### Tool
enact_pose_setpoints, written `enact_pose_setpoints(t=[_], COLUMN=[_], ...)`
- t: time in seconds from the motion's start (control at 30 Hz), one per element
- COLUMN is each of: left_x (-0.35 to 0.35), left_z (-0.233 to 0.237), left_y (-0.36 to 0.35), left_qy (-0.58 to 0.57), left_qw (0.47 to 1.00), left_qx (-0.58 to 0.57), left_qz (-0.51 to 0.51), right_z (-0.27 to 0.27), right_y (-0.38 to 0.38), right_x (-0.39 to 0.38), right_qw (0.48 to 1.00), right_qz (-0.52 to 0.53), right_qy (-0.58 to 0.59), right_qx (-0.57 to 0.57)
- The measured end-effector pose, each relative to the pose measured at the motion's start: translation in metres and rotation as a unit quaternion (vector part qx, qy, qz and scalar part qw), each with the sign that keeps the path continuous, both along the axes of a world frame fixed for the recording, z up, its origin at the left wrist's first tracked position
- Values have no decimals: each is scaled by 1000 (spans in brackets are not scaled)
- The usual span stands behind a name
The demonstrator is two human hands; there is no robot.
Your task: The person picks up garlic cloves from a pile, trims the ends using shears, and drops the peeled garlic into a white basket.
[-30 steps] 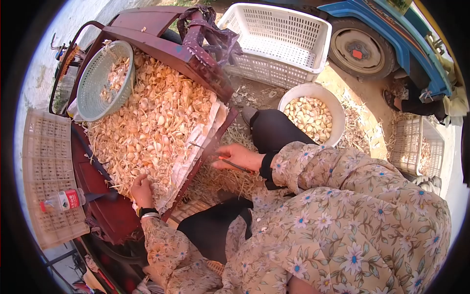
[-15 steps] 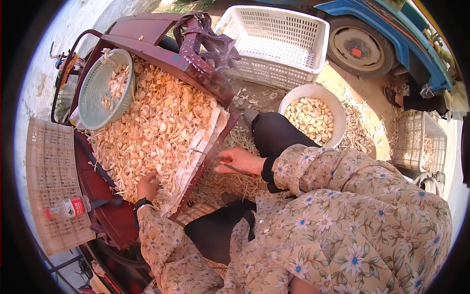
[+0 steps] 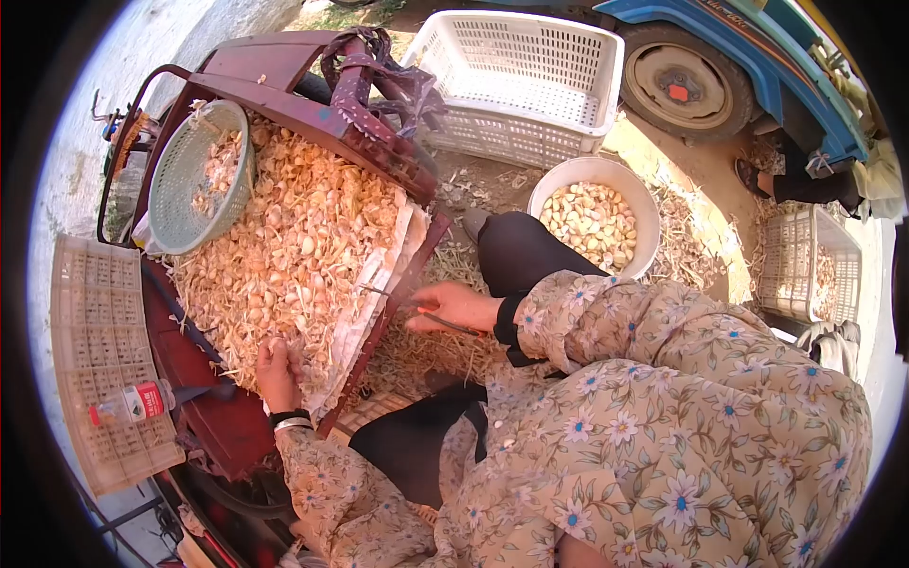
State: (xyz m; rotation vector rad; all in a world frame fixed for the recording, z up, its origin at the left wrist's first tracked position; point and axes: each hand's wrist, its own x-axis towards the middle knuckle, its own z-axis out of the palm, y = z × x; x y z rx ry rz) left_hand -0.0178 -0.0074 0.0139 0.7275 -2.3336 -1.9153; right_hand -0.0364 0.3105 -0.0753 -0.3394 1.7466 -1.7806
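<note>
While the left hand (image 3: 277,364) curls its fingers into the near garlic heap (image 3: 294,227), grasp unclear, the right hand (image 3: 456,305) clasps shears (image 3: 447,322). Picking seems in hand; cutting needs one piece lifted clear.

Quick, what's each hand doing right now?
Left hand: curled in the garlic pile; grip cannot be told.
Right hand: closed on scissors.

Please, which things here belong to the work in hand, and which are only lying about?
In the work: left hand on the garlic pile; right hand holding scissors; white bucket of garlic.
Lying about: green basket; water bottle; white crate; truck wheel.
</note>
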Motion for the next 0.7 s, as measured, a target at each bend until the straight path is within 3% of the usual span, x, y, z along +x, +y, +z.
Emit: enact_pose_setpoints(t=[0.17,0.3,0.43,0.5,0.7], left_x=[28,50,66,71,78], left_z=[20,16,0,2,-2], left_y=[46,85,111,122,127], left_qy=[34,52,26,18,26], left_qw=[994,998,990,985,968], left_qx=[99,41,-121,-144,-193], left_qz=[23,-15,-61,-94,-160], right_z=[2,30,37,36,35], right_y=[-1,13,18,18,19], right_x=[3,11,21,26,36], right_qw=[996,981,935,900,878], right_qz=[8,51,39,30,57], right_qy=[86,166,343,429,464], right_qx=[31,86,85,73,104])
